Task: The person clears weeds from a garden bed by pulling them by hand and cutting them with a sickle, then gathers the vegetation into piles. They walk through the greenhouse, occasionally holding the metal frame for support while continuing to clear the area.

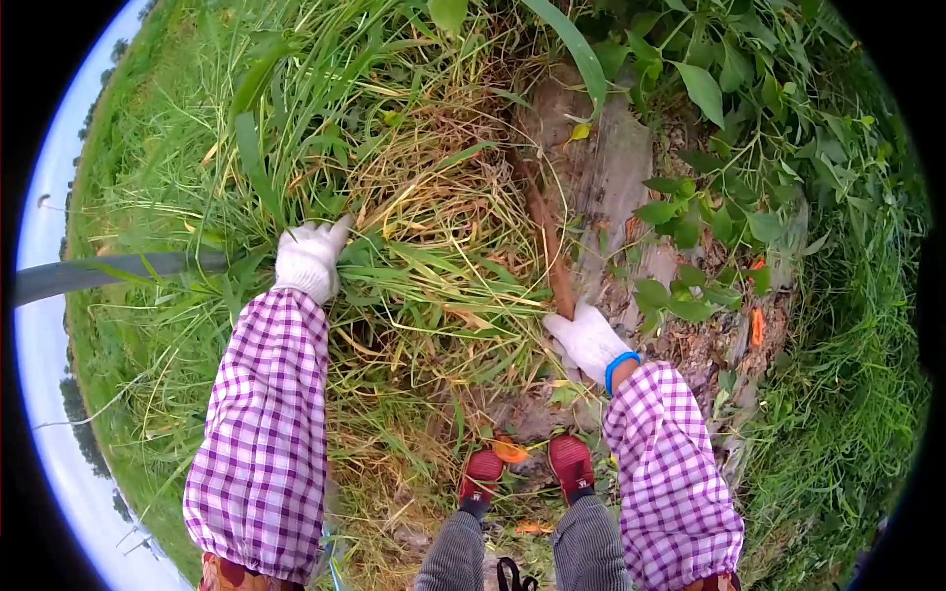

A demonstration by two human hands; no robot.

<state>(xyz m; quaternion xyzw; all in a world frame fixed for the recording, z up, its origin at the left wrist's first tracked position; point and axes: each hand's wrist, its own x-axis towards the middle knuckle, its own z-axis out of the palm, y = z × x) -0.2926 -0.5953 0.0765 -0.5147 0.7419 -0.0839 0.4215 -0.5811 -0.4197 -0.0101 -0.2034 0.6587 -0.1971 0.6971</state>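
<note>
My left hand (pixel 310 261), in a white knit glove, is sunk among tall green grass (pixel 281 187). Its fingers are closed around a bunch of blades, though the stems partly hide them. My right hand (pixel 588 340), also gloved in white, grips the lower end of a long, thin brown stick-like handle (pixel 548 236). This handle slants up and slightly left, and its far end is lost in the dry grass (pixel 434 197). Cut or bent grass lies between the two hands.
Grey plastic sheeting (pixel 621 148) covers the soil at right, with leafy green plants (pixel 690 217) over it. A grey pipe or hose (pixel 118 276) shows at left. Small orange pieces (pixel 757 327) lie on the ground. Red shoes (pixel 481 475) stand below my hands.
</note>
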